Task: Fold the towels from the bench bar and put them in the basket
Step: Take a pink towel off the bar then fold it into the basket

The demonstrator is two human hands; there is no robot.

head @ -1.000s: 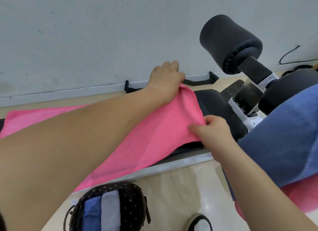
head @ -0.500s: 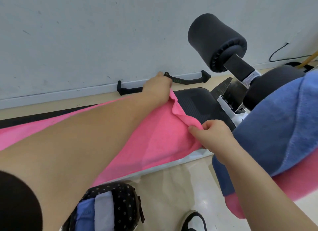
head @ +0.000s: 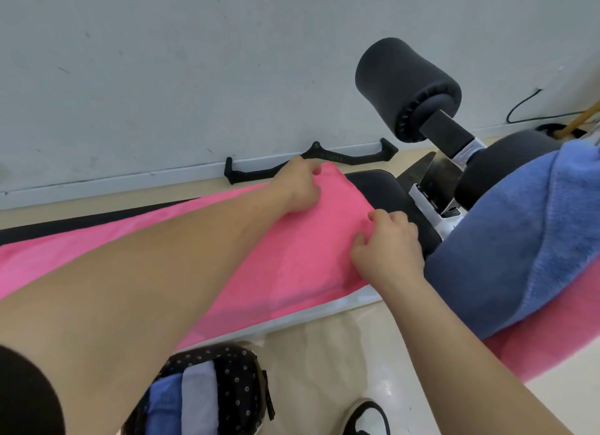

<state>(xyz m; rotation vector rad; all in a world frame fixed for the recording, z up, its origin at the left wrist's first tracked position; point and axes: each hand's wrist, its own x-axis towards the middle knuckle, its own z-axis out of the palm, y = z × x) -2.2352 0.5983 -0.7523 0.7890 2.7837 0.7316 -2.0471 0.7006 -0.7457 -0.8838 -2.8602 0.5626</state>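
The pink towel (head: pixel 292 256) lies spread along the bench (head: pixel 380 188). The left hand (head: pixel 298 188) pinches its far corner and the right hand (head: pixel 386 249) its near corner, fingers curled. An uneven pull could skew the fold or drag the cloth off the bench's near edge, toward the basket (head: pixel 237 382) below the bench.

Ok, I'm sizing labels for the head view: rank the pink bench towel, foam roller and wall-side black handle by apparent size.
1. pink towel, largest even partly covered.
2. foam roller.
3. black handle: long but thin, partly behind the left hand.
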